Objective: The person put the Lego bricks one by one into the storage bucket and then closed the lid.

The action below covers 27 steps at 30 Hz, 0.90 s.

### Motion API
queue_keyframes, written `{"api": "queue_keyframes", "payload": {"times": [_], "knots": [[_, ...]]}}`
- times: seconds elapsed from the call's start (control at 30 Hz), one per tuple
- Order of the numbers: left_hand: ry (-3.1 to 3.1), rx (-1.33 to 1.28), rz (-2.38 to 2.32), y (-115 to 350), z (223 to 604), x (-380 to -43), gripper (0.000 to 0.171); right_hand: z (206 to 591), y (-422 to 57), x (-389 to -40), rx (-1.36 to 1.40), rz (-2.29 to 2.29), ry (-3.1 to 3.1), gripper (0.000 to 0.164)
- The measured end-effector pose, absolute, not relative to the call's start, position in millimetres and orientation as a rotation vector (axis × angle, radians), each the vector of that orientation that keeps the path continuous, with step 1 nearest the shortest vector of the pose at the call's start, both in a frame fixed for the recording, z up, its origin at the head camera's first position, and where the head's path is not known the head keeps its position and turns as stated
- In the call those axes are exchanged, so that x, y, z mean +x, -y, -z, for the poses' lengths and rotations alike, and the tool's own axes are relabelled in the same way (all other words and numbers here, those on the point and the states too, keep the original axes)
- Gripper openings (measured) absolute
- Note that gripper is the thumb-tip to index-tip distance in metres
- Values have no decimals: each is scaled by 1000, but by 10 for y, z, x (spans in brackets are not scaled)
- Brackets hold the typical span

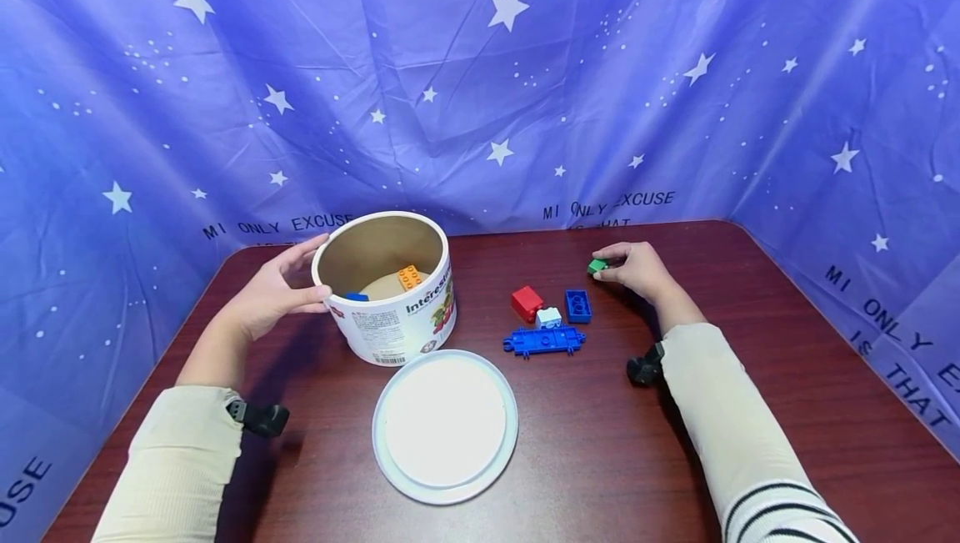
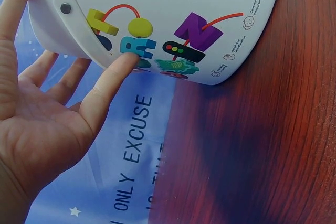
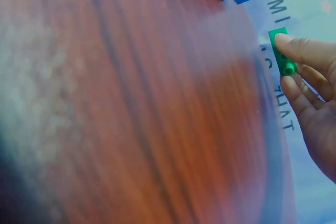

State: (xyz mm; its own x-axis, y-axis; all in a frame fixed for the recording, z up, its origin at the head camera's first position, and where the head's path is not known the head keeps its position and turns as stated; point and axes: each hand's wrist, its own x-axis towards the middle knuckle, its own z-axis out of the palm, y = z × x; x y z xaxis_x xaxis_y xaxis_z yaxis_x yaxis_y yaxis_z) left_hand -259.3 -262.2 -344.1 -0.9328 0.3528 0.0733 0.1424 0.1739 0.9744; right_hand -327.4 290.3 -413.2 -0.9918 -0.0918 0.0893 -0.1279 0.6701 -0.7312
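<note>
Beige sleeves (image 1: 176, 460) are reaching in from the near edge, a black strap-on camera (image 1: 262, 418) sitting at each wrist. White round lid (image 1: 446, 426) is lying flat on the reddish-brown table (image 1: 585, 443). Just beyond, to its right, a long blue piece (image 1: 543, 341) is lying with a small white block (image 1: 548, 318) just behind it; a red block (image 1: 526, 303) and a dark blue block (image 1: 577, 307) are flanking the white one. To the left, a white bucket (image 1: 378, 334) is standing upright, an orange block (image 1: 409, 277) and a bright blue block (image 1: 357, 297) showing inside. Left hand (image 1: 270, 293) is touching the bucket's left side, fingers spreading, thumb apart at the rim. Farther right, the right hand (image 1: 637, 272) is pinching a green block (image 1: 597, 266) between thumb and fingers, well apart from the bucket; cannot tell whether the block is touching wood. Purple-blue star curtain (image 1: 480, 51) is hanging behind.
</note>
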Motion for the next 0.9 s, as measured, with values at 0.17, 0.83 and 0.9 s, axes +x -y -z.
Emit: {"api": "queue_keyframes", "payload": {"times": [0.17,0.83,0.9], "knots": [[-2264,485,-1860,2620,3451,-2599,86,4064,-2883,-3225,242,-1199,2805,41],[-2259,497,-1861,2626,3449,-2601,86,3744,-2626,-3068,470,-1166,2733,39],[-2257,499,-1862,2628,3449,-2601,86,3694,-2586,-3046,495,-1150,2734,40]]}}
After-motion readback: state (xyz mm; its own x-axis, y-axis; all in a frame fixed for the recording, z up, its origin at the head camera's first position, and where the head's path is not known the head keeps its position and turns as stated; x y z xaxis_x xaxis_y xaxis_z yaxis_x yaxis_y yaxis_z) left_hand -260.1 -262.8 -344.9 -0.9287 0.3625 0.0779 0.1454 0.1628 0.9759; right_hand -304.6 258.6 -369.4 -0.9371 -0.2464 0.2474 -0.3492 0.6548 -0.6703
